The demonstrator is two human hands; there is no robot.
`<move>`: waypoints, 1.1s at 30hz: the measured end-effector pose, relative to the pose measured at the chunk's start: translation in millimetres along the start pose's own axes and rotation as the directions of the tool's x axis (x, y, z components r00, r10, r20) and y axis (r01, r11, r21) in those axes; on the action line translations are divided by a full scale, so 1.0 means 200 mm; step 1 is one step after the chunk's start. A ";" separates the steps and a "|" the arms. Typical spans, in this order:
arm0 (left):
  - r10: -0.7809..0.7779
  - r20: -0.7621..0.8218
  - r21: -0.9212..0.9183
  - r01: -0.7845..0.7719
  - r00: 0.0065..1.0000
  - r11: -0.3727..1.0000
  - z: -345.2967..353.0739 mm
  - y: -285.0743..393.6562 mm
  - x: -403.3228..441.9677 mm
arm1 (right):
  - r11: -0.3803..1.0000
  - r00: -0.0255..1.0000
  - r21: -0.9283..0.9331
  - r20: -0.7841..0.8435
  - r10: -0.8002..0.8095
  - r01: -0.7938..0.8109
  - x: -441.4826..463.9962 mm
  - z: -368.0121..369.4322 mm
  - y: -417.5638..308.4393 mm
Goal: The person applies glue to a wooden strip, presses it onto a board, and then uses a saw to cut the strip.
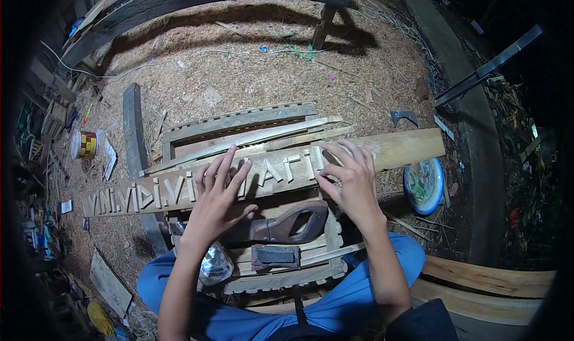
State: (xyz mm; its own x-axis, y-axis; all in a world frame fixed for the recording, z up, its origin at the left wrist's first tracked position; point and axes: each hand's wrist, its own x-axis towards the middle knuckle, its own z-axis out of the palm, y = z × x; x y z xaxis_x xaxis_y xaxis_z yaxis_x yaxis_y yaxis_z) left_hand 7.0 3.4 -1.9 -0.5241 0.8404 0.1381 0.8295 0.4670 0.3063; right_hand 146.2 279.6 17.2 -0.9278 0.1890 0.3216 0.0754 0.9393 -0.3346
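Observation:
A long wooden board (406, 148) lies slanted in front of me, bearing raised wooden letters (140, 195) that begin "VINI.VIDI.VI". My left hand (218, 197) rests over the board's middle with fingers spread, covering some letters. Near the last letters on the right is my right hand (350, 176), its fingers bent and thumb and fingertips apart at a letter piece (315, 160). Both hands are on top of the board. Below it, a handsaw with a dark wooden handle (287, 224) and a dark block with a grey pad (275, 257) lie on a slatted wooden frame (332, 239).
A round blue-rimmed dish (424, 185) stands at the right. Planks (490, 279) lie at lower right. A yellow-red can (84, 145) and an upright-running beam (134, 128) are at left. A clear plastic bag (216, 263) sits by my left forearm. Wood shavings cover the ground.

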 end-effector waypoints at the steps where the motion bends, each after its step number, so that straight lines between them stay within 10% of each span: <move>1: 0.001 -0.003 0.002 -0.001 1.000 1.000 0.00 0.00 0.00 | 1.000 1.000 0.001 0.002 0.010 -0.010 0.00 0.00 0.00; 33: -0.013 0.017 0.013 0.013 1.000 1.000 -0.03 -0.01 -0.03 | 1.000 0.999 0.027 0.033 0.012 -0.013 -0.01 -0.02 -0.02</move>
State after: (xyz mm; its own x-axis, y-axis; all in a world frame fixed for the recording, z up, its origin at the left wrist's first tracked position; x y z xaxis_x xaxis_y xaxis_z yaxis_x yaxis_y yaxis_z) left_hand 7.4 -4.0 2.9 -0.5315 0.8388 0.1178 0.8252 0.4814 0.2954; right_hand 148.7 276.6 22.5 -0.9385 0.1909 0.2877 0.0779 0.9288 -0.3622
